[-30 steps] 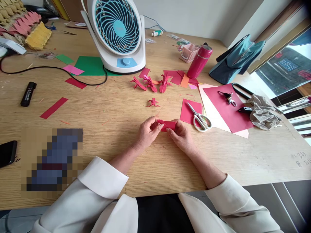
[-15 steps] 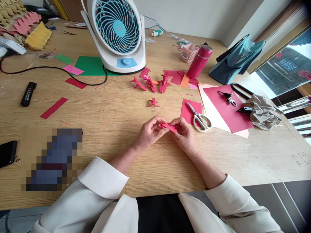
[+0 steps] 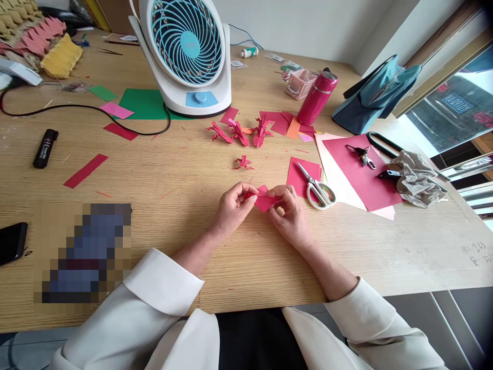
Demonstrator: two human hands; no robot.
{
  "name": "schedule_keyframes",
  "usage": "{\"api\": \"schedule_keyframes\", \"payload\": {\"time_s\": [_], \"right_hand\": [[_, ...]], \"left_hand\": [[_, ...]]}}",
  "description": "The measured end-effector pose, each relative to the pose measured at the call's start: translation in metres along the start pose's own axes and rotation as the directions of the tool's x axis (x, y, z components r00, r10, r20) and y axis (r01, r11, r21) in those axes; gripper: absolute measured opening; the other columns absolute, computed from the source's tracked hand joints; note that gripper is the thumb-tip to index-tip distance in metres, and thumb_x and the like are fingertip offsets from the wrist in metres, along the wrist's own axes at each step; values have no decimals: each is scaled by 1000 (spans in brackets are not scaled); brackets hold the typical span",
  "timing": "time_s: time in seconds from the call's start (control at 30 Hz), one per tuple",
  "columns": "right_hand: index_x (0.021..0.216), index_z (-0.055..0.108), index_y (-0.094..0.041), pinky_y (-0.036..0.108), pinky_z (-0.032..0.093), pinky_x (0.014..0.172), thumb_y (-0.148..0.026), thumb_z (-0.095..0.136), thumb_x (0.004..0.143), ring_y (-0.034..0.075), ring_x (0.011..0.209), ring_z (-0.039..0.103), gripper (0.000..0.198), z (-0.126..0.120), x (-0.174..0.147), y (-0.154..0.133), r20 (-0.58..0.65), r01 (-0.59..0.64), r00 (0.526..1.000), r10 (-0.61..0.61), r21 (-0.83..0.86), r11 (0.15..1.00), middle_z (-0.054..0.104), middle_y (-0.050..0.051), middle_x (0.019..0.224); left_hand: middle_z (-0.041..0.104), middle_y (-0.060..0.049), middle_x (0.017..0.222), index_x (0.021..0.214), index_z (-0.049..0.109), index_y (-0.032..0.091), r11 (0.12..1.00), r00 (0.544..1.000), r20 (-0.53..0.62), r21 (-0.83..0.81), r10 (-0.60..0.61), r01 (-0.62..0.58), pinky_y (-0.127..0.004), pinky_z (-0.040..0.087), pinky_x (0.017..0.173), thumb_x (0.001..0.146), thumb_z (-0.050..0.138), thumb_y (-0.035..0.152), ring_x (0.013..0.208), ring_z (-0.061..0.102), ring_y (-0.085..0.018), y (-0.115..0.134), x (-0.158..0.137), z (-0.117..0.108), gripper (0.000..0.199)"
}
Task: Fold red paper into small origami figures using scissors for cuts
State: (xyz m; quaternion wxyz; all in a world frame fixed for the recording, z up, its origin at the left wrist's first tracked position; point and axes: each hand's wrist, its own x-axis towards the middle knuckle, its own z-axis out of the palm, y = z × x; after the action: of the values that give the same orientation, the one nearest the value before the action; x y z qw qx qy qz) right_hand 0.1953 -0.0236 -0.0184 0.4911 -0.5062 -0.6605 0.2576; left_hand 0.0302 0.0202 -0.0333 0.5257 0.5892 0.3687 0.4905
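Note:
Between my two hands is a piece of folded red paper (image 3: 264,201), with flaps reaching out to both sides. My left hand (image 3: 235,205) pinches its left flap between thumb and fingers. On the other side my right hand (image 3: 288,211) is closed on the right flap. Just beyond them lies a small folded red paper figure (image 3: 243,162). Farther back, several larger red folded figures (image 3: 239,132) sit in a row. White-handled scissors (image 3: 320,192) rest partly on red paper squares (image 3: 297,172) right of my right hand.
A white and blue fan (image 3: 188,51) stands at the back beside green paper (image 3: 142,103). A pink flask (image 3: 318,97), a teal bag (image 3: 373,95) and red sheets (image 3: 362,180) are on the right. At left lie a black marker (image 3: 45,149), a red strip (image 3: 85,171) and a phone (image 3: 12,242).
The folded red paper has been spread wider, so a diamond-shaped middle now shows. My left hand has shifted slightly left, away from my right hand.

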Motion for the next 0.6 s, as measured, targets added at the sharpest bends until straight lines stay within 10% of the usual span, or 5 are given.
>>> {"api": "schedule_keyframes", "payload": {"time_s": [0.6], "right_hand": [[99,64,-25,40,51,87,-8,61,84,23,99,58,23,-4,1,-1,171,161,977,-126,-206,965,58,7,103]], "left_hand": [[68,-1,83,84,64,18,896,992,-18,433,122,-102,-24,46,68,87,55,13,69,57,-12,7,-2,-4,10]]}}
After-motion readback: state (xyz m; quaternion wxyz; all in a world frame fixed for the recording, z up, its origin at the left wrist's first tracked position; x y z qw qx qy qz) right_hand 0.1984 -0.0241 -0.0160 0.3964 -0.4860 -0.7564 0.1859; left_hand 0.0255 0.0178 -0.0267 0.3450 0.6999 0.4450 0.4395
